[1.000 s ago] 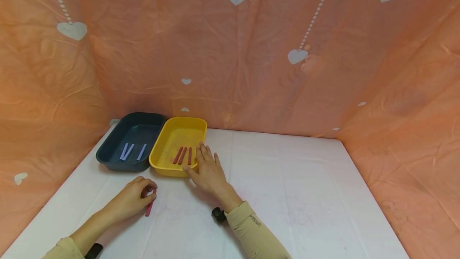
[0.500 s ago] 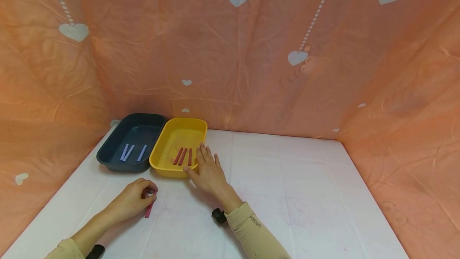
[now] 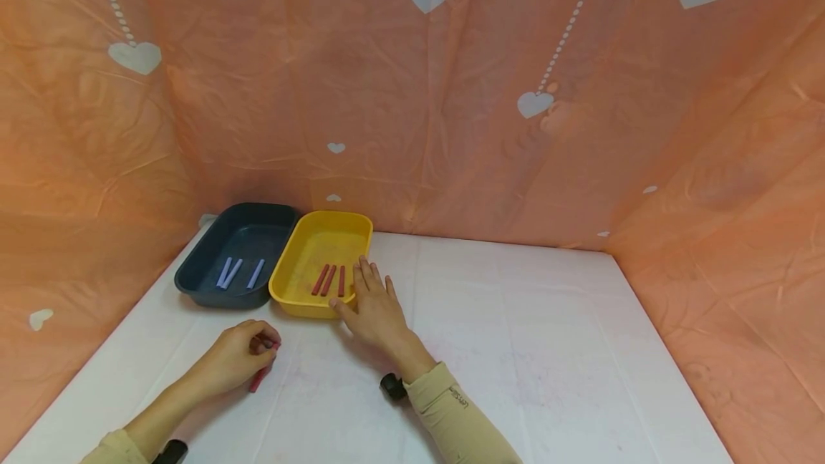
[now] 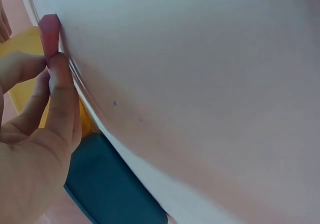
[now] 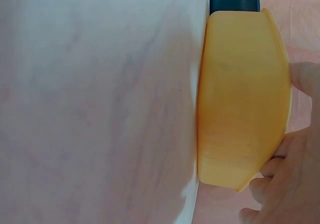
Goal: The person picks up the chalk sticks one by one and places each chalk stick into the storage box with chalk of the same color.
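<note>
In the head view my left hand [image 3: 238, 356] pinches a red chalk stick [image 3: 258, 379] between thumb and fingertips, in front of the trays. The stick's free end slants down toward the front left; the left wrist view shows the flat end of this chalk stick [image 4: 49, 28] beyond the fingertips. My right hand [image 3: 377, 310] rests on the front right corner of a yellow tray [image 3: 309, 308], fingers extended along its side and thumb at the front rim. Inside that tray lie three red chalk sticks [image 3: 329, 281].
A dark blue tray [image 3: 193, 285] stands against the yellow tray's left side, with three pale purple chalk sticks [image 3: 256, 273] in it. White cloth covers the table [image 3: 515, 335], faintly smudged. Orange sheeting [image 3: 412, 92] with white hearts walls the back and sides.
The red chalk stick in my left hand has turned, its free end swinging left and closer under the hand. My right hand stays on the yellow tray.
</note>
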A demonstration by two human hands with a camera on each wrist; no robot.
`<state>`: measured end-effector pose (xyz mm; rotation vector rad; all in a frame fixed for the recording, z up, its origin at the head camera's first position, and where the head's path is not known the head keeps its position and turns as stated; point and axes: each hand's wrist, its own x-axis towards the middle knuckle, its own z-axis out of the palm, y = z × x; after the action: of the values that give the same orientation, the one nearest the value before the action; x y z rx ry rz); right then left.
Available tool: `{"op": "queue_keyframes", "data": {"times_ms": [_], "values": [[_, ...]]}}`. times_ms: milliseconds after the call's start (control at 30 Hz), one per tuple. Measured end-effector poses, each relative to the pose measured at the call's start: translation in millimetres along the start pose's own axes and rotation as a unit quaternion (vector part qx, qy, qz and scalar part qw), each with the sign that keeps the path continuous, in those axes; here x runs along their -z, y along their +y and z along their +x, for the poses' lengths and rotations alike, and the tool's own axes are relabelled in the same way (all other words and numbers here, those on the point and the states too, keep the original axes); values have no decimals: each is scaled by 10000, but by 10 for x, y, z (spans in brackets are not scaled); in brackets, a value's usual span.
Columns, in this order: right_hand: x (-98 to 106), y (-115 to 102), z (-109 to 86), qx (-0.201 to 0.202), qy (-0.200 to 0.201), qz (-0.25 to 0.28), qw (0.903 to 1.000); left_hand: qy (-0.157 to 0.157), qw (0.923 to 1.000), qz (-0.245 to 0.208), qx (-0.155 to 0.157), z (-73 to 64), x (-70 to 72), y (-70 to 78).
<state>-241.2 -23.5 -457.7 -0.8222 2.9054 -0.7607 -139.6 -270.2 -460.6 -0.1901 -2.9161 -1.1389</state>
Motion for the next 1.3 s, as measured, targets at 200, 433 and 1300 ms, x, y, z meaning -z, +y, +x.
{"op": "queue_keyframes", "data": {"times_ms": [200,433,1300], "values": [[-5,11,8,29,59,55,10000,227,9997,-129,25,8,11,37],[0,6,13,-13,19,-15,10000,659,9972,-367,11,49,16,110],[-8,9,12,52,82,66,9999,1827,9800,-406,-671,435,79,334]]}}
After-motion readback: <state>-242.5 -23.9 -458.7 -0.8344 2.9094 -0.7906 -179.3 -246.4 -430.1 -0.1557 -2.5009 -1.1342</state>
